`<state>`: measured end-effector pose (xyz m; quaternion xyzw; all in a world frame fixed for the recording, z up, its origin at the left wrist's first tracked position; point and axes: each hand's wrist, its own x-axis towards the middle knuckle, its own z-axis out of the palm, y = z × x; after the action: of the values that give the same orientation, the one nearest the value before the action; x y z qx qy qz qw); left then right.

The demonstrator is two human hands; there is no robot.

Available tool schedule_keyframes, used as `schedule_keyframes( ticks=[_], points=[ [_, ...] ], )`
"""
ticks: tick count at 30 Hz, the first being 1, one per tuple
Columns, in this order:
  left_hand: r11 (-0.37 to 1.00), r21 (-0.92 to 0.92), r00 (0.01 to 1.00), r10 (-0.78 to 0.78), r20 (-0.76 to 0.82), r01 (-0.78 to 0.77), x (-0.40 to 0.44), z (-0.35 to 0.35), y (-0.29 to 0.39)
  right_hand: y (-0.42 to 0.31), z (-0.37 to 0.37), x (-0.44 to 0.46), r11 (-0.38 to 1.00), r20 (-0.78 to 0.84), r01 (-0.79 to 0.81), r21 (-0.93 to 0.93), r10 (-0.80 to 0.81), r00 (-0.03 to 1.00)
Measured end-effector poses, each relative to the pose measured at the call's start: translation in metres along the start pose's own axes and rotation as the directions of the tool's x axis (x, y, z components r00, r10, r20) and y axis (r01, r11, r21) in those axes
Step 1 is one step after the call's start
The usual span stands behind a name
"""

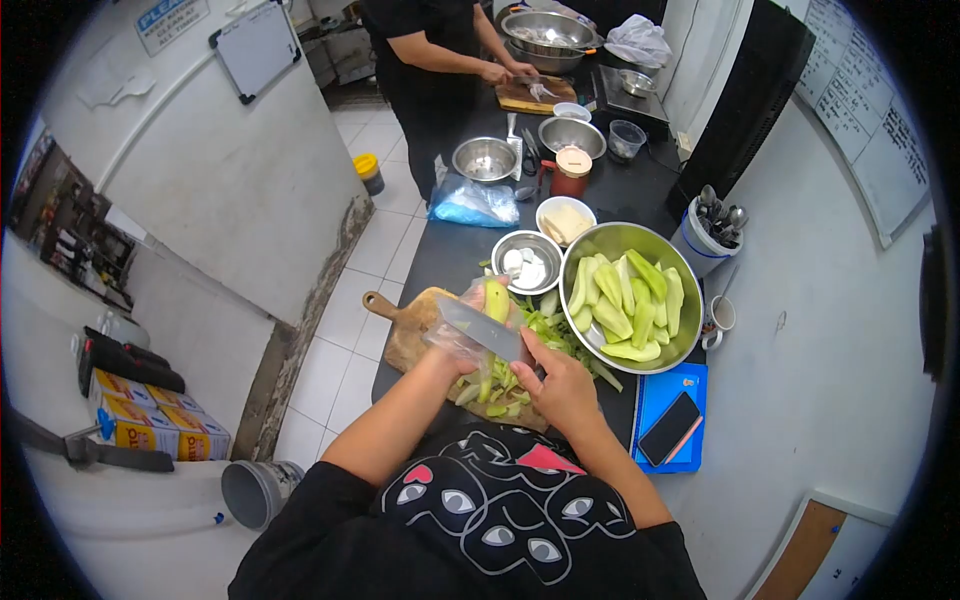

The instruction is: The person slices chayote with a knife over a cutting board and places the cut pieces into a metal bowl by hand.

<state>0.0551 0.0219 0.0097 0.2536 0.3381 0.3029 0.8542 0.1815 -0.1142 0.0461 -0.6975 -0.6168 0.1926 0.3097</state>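
"Steel, broad and flat: one knife (490,331). How was it held?"

"By the right hand (558,385), its fingers closed about the handle end, which they hid. The blade crossed close before the left fingers, presumably so that its edge could meet what they gripped. Whether it touched, I could not tell."

"And the left hand (458,348)?"

"Sheathed in clear, crinkled film, apparently a loose plastic glove, perhaps for cleanliness. Fingers curled snugly about one pale-green vegetable (495,297), long and smooth-looking, raised above the board, likely to leave the blade room."

"Entries below the fingers?"

"One cutting board (405,343), brown wood, rounded, its holed handle pointing out to the left of the left fingers. Its position suggested a catching surface: thin, pale-green slices (508,407) lay scattered on it, under both hands. Also one tangled heap of green strips (562,335), just beyond the right fingertips."

"Entries beyond?"

"One large steel bowl (615,238), round, shiny, ahead and to the right of the right fingers, probably set there for easy reach; contents, long tapering pale-green wedges (612,312). One small steel bowl (548,250), just past the left fingers, containing smooth white chunks (524,266)."

"Right of the right hand?"

"One phone (670,428), dark and glassy, flat upon blue stationery (655,385), apart from the cuttings, possibly to keep it dry."
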Motion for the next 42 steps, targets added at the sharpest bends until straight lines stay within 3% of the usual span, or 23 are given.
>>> schedule_keyframes(
  ticks=[2, 5, 9, 14, 20, 23, 26, 29, 31, 33, 36, 37, 38, 40, 42],
  points=[
    [0.997, -0.012, 0.994, 0.071, 0.077, -0.07, -0.01, 0.005, -0.001, -0.002, -0.004, 0.002, 0.999, -0.043, 0.042, -0.021, -0.043, 0.998],
    [0.998, 0.061, 1.0, 0.004, 0.017, -0.005, -0.023, 0.024, 0.011, -0.005, -0.007, 0.004, 0.994, -0.074, 0.086, -0.062, -0.091, 0.993],
    [0.989, 0.086, 0.983, 0.108, 0.151, -0.122, -0.022, 0.015, 0.005, -0.014, -0.011, 0.004, 0.987, -0.049, 0.095, -0.129, -0.102, 0.994],
    [0.933, 0.24, 0.955, 0.226, 0.194, -0.27, -0.029, 0.022, 0.006, -0.016, -0.015, 0.006, 0.993, -0.075, 0.091, -0.073, -0.096, 0.993],
    [0.945, 0.237, 0.97, 0.196, 0.145, -0.226, -0.031, 0.024, 0.01, -0.016, -0.013, 0.006, 0.989, -0.05, 0.14, -0.052, -0.143, 0.989],
    [0.877, 0.33, 0.928, 0.273, 0.254, -0.349, -0.023, 0.017, -0.003, -0.018, -0.015, 0.008, 0.993, -0.049, 0.113, -0.023, -0.114, 0.992],
    [0.613, 0.633, 0.881, 0.355, 0.313, -0.472, -0.034, 0.029, 0.0, -0.012, -0.013, 0.012, 0.992, -0.106, 0.126, -0.003, -0.126, 0.986],
    [0.372, 0.679, 0.76, 0.469, 0.45, -0.632, -0.023, 0.016, -0.004, -0.011, -0.015, 0.013, 0.99, -0.113, 0.126, 0.058, -0.119, 0.986],
    [0.008, 0.777, 0.729, 0.353, 0.587, -0.629, -0.027, 0.002, -0.007, -0.01, -0.018, 0.017, 0.985, -0.115, 0.071, 0.157, -0.053, 0.992],
    [0.004, 0.827, 0.793, 0.289, 0.536, -0.561, -0.028, -0.001, -0.007, -0.002, -0.025, 0.026, 0.956, -0.127, -0.019, 0.294, 0.059, 0.99],
    [0.526, 0.798, 0.955, 0.195, 0.221, -0.292, -0.029, 0.011, 0.001, 0.014, -0.02, 0.027, 0.89, -0.116, 0.096, 0.446, -0.049, 0.992],
    [0.669, 0.722, 0.984, 0.123, 0.127, -0.177, -0.031, 0.017, 0.006, 0.009, -0.025, 0.021, 0.881, 0.002, -0.03, 0.472, 0.033, 0.999],
    [0.786, 0.616, 0.998, 0.037, 0.044, -0.056, -0.032, 0.023, 0.012, 0.006, -0.025, 0.019, 0.89, -0.005, -0.017, 0.456, 0.021, 1.0],
    [0.726, 0.667, 0.97, -0.002, 0.244, -0.166, -0.036, 0.018, 0.027, 0.002, -0.022, 0.013, 0.906, -0.017, 0.01, 0.423, -0.003, 1.0],
    [0.955, 0.279, 0.935, -0.006, 0.354, -0.099, -0.028, 0.007, 0.02, -0.003, -0.026, 0.009, 0.971, 0.032, -0.018, 0.239, 0.01, 0.999]
  ],
)
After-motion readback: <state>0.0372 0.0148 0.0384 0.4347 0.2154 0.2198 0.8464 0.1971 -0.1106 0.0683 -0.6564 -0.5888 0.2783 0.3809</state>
